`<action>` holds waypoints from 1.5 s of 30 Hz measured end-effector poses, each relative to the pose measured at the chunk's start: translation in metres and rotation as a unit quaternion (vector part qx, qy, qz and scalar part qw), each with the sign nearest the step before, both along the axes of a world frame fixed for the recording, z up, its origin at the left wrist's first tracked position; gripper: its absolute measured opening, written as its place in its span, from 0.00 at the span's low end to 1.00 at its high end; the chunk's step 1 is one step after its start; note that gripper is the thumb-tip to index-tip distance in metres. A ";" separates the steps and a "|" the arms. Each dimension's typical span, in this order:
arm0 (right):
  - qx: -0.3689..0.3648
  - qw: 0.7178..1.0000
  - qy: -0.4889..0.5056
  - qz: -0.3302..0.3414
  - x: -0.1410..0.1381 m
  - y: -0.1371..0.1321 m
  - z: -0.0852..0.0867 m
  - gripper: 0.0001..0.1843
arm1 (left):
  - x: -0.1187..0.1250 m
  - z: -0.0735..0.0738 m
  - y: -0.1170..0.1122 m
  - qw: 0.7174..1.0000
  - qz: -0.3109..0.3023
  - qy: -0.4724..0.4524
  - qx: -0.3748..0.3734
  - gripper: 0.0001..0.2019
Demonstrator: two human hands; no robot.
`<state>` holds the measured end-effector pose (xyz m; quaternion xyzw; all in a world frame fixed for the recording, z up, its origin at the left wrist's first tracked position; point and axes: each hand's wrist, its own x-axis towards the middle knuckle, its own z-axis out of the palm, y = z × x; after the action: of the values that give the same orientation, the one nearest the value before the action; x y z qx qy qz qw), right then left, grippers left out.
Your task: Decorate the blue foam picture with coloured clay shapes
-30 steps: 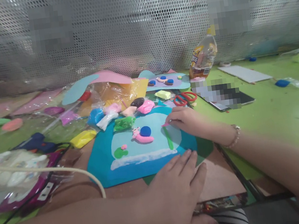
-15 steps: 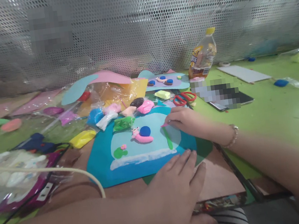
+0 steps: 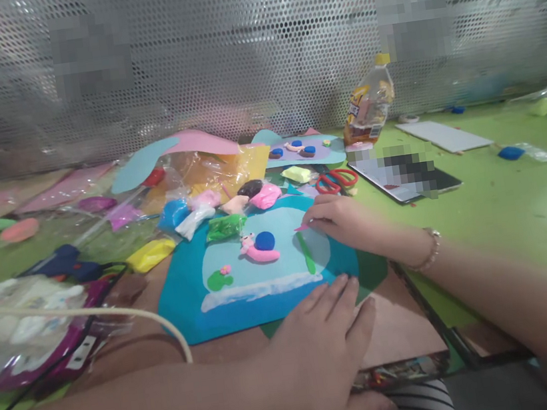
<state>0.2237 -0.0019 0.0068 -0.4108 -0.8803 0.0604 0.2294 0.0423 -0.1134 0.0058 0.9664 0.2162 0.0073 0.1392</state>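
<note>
A blue paper sheet (image 3: 182,314) bears a pale blue panel with clay shapes on it. In its middle sits a pink clay snail (image 3: 261,253) with a round blue shell. A green clay lily pad (image 3: 219,280) with a small pink flower lies left of it, and a white clay strip (image 3: 259,293) runs below. My right hand (image 3: 339,220) pinches a small piece of pink clay (image 3: 301,228) at the top of a green clay stem (image 3: 306,253). My left hand (image 3: 328,332) lies flat with fingers spread, its fingertips on the sheet's lower right edge.
Several bagged clay packets, among them a green one (image 3: 226,227) and a yellow one (image 3: 151,255), lie around the sheet. Red-handled scissors (image 3: 335,181), a tablet-like device (image 3: 444,179) and a bottle (image 3: 369,108) stand or lie beyond. A glue gun (image 3: 67,262) and a cream cord (image 3: 116,311) are left.
Almost nothing differs. The view has shifted very slightly; my right hand still holds the pink clay at the stem's top, and my left hand rests in the same place.
</note>
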 end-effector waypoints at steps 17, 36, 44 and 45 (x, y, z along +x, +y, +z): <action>-0.005 1.000 -0.013 0.001 0.000 0.002 -0.006 0.11 | 0.000 -0.004 0.000 1.000 -0.001 -0.012 -0.002 0.39; -0.003 1.000 -0.023 0.011 -0.001 0.004 -0.008 0.12 | 0.001 -0.004 0.000 1.000 -0.001 -0.010 0.001 0.40; 0.000 1.000 -0.005 0.003 -0.001 0.004 -0.008 0.11 | 0.000 -0.002 0.001 1.000 0.000 -0.010 -0.002 0.40; -0.003 1.000 0.005 0.000 -0.001 0.003 -0.006 0.11 | 0.000 -0.002 0.001 1.000 -0.001 -0.007 -0.005 0.40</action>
<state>0.2226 0.0008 0.0005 -0.4116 -0.8789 0.0650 0.2321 0.0422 -0.1126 0.0042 0.9658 0.2144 0.0132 0.1453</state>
